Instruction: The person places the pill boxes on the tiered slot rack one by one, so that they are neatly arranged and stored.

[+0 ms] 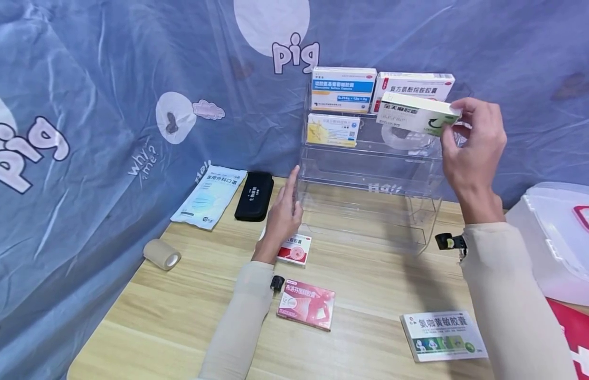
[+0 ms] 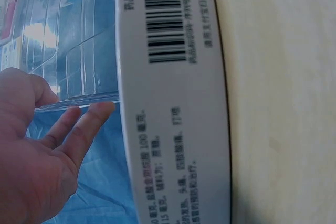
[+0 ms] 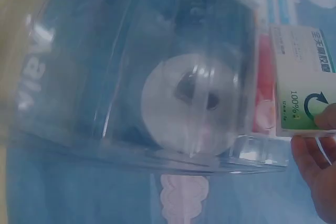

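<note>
Bright, diffuse light fills the head view; a soft shadow falls on the pale wood-grain table [image 1: 366,301] before the right end of the clear, tiered plastic rack [image 1: 370,163]. In the left wrist view, white glare sits on the rack, the table right of it blurred. The right wrist view looks hazy, the rack soft-edged.

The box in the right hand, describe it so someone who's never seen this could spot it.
Find the clear tiered rack in front of the blue curtain. At its upper right, the right hand pinches a white box by one end. Its green end with a dark curved arrow sets it apart from the red-and-white box behind it.
</note>
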Demonstrator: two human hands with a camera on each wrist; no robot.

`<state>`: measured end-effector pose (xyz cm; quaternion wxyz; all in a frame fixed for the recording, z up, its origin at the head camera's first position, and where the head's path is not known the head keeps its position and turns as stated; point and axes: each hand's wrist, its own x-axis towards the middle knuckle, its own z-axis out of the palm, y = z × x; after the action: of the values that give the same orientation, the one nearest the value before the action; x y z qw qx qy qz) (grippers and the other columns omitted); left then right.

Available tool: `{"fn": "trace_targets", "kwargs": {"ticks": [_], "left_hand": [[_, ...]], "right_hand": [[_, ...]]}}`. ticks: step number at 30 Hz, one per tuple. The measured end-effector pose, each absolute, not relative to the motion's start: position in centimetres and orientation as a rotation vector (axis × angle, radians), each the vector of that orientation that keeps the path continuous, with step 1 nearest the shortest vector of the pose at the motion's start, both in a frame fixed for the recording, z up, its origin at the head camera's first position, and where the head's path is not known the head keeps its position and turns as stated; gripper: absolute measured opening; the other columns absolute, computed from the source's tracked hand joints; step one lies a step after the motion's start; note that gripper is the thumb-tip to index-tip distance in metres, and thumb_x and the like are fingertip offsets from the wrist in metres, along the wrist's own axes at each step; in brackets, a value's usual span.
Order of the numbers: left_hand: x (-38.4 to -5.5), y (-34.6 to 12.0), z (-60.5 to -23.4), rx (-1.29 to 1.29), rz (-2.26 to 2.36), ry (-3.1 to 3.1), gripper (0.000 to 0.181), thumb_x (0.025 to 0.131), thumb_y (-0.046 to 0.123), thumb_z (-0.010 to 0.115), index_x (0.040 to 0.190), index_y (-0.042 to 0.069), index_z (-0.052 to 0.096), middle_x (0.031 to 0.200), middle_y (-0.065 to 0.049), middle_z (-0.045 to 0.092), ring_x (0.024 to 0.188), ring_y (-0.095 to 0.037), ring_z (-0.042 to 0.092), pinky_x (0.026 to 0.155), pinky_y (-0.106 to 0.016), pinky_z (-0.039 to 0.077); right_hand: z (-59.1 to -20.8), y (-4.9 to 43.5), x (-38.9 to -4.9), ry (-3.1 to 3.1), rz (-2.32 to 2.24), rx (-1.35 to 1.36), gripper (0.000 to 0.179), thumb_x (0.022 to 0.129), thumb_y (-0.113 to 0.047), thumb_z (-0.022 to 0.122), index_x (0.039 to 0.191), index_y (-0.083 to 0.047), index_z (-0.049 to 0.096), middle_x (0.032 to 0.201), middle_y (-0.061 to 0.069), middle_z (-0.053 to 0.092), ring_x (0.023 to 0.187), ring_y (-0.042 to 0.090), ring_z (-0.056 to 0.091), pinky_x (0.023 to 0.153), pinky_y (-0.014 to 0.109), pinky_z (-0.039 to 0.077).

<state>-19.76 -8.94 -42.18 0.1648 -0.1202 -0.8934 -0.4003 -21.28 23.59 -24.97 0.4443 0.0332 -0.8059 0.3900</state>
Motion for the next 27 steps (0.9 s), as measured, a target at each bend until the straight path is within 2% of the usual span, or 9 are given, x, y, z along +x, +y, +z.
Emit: {"fn": "trace_targets", "kwargs": {"ticks": [5,7,9,11,14,15,17,24,27], "left_hand": [[-19.7,-9.0,-42.2,-0.355,-1.13,-2.534,0.091,0.103,0.001,0.055,0.172,0.041,0.013,0.142,-0.019,0.061,0.088,-0.034,0.06,0.074,-0.049,0.056],[-19.6,-9.0,-42.2,-0.36,-1.13,-2.534,0.09,0.103,0.001,0.055,0.172,0.04,0.013,0.141,-0.019,0.061,0.085,-0.034,0.059,0.073,-0.048,0.056],[-19.6,-8.9,-42.1,-0.365,-1.133,-2.533,0.089,0.103,0.001,0.055,0.172,0.039,0.014,0.142,-0.019,0.061,0.084,-0.034,0.059,0.072,-0.048,0.055],[-19.5,-8.9,-42.1,-0.368,-1.133,-2.533,0.089,0.104,0.001,0.055,0.173,0.038,0.014,0.143,-0.019,0.06,0.084,-0.034,0.059,0.073,-0.049,0.055],[-19.6,-8.9,-42.0,-0.372,-1.128,-2.532,0.088,0.104,0.001,0.055,0.173,0.038,0.013,0.145,-0.019,0.06,0.087,-0.034,0.06,0.074,-0.049,0.056],[-19.7,-8.9,-42.0,-0.372,-1.125,-2.533,0.088,0.104,0.001,0.055,0.173,0.038,0.013,0.144,-0.019,0.06,0.086,-0.034,0.059,0.074,-0.049,0.056],[-19.7,-8.9,-42.0,-0.37,-1.122,-2.535,0.088,0.104,0.002,0.055,0.173,0.039,0.013,0.143,-0.019,0.06,0.086,-0.034,0.059,0.074,-0.049,0.055],[-19.5,-8.8,-42.1,-0.353,-1.132,-2.541,0.089,0.104,0.002,0.054,0.173,0.04,0.013,0.141,-0.019,0.061,0.088,-0.034,0.061,0.074,-0.049,0.056],[-19.4,-8.7,-42.0,-0.345,-1.134,-2.541,0.09,0.103,0.002,0.055,0.172,0.04,0.012,0.139,-0.019,0.061,0.089,-0.035,0.062,0.076,-0.05,0.057]], "right_hand": [[-25.5,24.5,-22.9,-2.086,0.94,0.111,0.034,0.095,0.008,0.062,0.128,0.003,0.07,0.107,-0.031,0.041,0.107,-0.003,0.063,0.094,0.009,0.055],[-25.7,24.7,-23.2,-2.135,0.941,0.127,0.034,0.096,0.008,0.062,0.128,0.003,0.07,0.108,-0.029,0.044,0.106,-0.002,0.064,0.094,0.009,0.054],[-25.9,25.0,-23.4,-2.192,0.9,0.163,0.034,0.096,0.008,0.063,0.129,0.002,0.07,0.11,-0.015,0.059,0.107,0.005,0.064,0.098,0.012,0.054],[-26.0,25.2,-23.5,-2.245,0.847,0.207,0.035,0.095,0.009,0.062,0.129,0.003,0.071,0.115,0.005,0.069,0.11,0.019,0.067,0.105,0.026,0.055],[-26.1,25.5,-23.6,-2.315,0.748,0.257,0.035,0.096,0.008,0.063,0.129,0.002,0.072,0.123,0.029,0.07,0.11,0.04,0.066,0.11,0.05,0.048],[-26.1,25.4,-23.6,-2.333,0.732,0.261,0.034,0.096,0.007,0.063,0.128,0.002,0.072,0.123,0.03,0.07,0.111,0.044,0.065,0.108,0.057,0.046],[-26.1,25.3,-23.8,-2.351,0.701,0.27,0.032,0.096,0.006,0.063,0.126,0.003,0.073,0.121,0.031,0.069,0.109,0.048,0.064,0.104,0.062,0.044],[-26.7,24.5,-24.1,-2.378,0.643,0.229,0.04,0.097,0.003,0.055,0.134,0.0,0.073,0.129,0.03,0.055,0.114,0.047,0.059,0.098,0.062,0.044],[-26.6,24.3,-24.0,-2.411,0.639,0.228,0.044,0.097,0.003,0.054,0.138,-0.001,0.071,0.131,0.029,0.054,0.114,0.047,0.059,0.098,0.062,0.044]]}}
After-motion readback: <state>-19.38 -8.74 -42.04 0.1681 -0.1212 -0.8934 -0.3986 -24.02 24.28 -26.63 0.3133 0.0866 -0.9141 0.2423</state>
